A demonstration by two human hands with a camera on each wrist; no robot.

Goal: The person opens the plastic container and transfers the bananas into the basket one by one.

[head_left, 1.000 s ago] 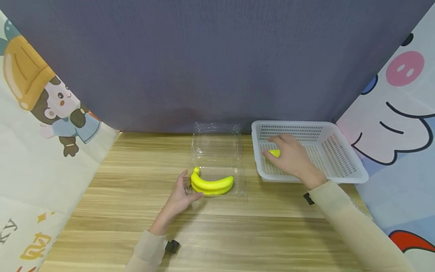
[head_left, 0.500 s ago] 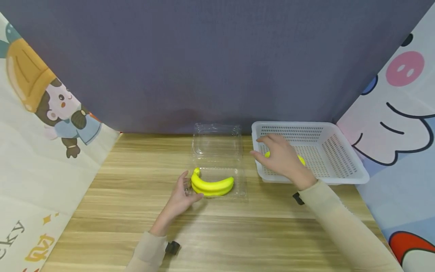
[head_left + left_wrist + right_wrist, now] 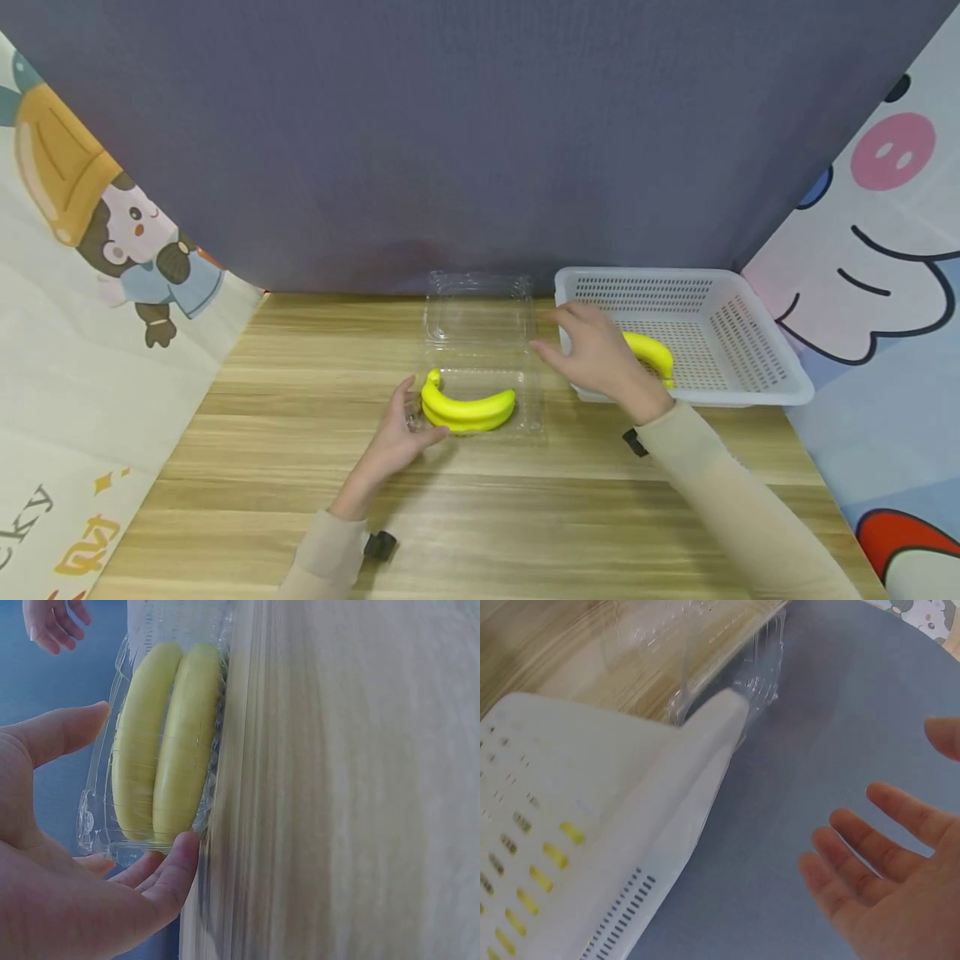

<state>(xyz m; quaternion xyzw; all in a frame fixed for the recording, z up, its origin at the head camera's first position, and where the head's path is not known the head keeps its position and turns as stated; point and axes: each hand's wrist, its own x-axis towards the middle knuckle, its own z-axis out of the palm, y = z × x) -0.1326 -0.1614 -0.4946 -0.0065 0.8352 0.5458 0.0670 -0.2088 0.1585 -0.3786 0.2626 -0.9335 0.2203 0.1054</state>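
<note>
Two yellow bananas (image 3: 468, 411) lie side by side in the base of a clear plastic clamshell box (image 3: 529, 408), whose lid (image 3: 480, 310) is folded back toward the wall. My left hand (image 3: 393, 437) holds the box at its left end, thumb along the front and fingers round the corner; in the left wrist view the fingertips (image 3: 187, 844) touch the plastic. Above the left rim of a white slotted basket (image 3: 772, 367) hangs my right hand (image 3: 592, 354), fingers spread and holding nothing. Another banana (image 3: 651, 352) lies in the basket, partly hidden by that hand.
Box and basket stand on a wood-grain table (image 3: 480, 517), with a grey-blue panel (image 3: 480, 150) upright behind them. Printed cartoon sheets (image 3: 150, 225) flank the table on both sides.
My right hand has moved left from inside the basket to its left rim, uncovering more of the banana there. The left hand and the box have stayed in place.
</note>
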